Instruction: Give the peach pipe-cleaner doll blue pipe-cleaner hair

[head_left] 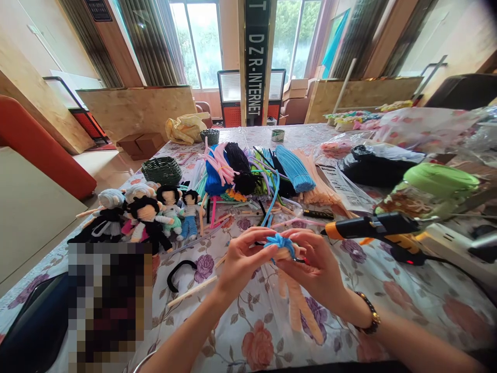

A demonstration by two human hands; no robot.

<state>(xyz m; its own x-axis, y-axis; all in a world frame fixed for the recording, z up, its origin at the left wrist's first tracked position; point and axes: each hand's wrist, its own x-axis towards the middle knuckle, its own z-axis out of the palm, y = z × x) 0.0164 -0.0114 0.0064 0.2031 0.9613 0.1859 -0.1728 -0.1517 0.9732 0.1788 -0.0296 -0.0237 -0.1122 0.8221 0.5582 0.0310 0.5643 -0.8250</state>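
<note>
Left hand: fingers bent, thumb and fingertips closed on the doll's head from its left side.
Right hand: curled in opposite, thumb and fingers closed on the head's right side; bracelet on wrist.
Doll: between both hands, held above the surface; peach body, blue strands on top of head, legs hanging toward the viewer. Small red bit by right fingers, too hidden to identify.
Glue gun: right of the right hand, nozzle pointing at it, near; red light lit.
Black curved piece: on floral cloth, left of the left hand, near a pale stick.
Light-blue bundle: beyond the hands, among other coloured bundles of fuzzy stems.
Other dolls: clustered far left, grey or black hair.
Dark green basket: just behind that cluster.
Green-lidded container: right side, behind the glue gun.
</note>
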